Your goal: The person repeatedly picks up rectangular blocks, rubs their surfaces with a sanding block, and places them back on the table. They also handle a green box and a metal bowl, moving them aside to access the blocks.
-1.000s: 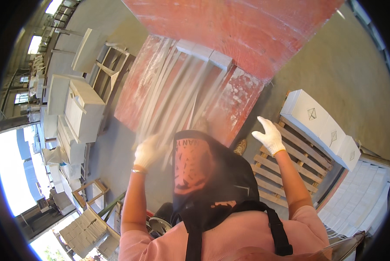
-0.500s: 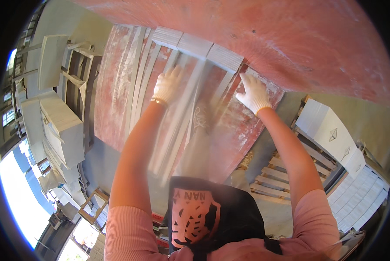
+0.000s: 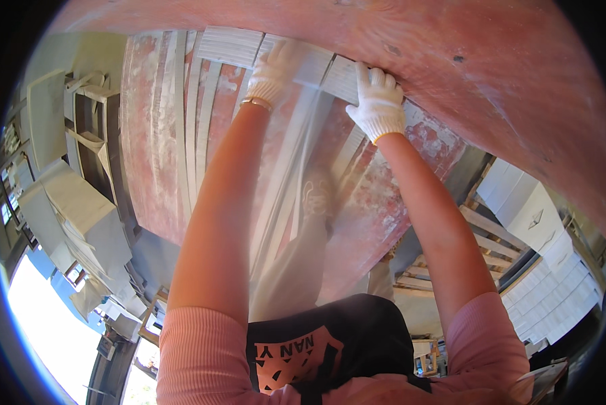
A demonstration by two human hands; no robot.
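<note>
Overhead, white panel (image 3: 276, 57) under both gloved grips

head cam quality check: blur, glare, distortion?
Head view: strong fisheye bending with a black rim; blown-out daylight at lower left; white-gloved left hand slightly motion-blurred, white-gloved right hand sharper, both on the pale grey slats of the red-stained wooden panel.

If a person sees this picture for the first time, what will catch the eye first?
The two white-gloved hands, left hand and right hand, reach up at top centre and press on pale slats lying on a big worn red board. Bare arms in pink sleeves fill the middle.
</note>
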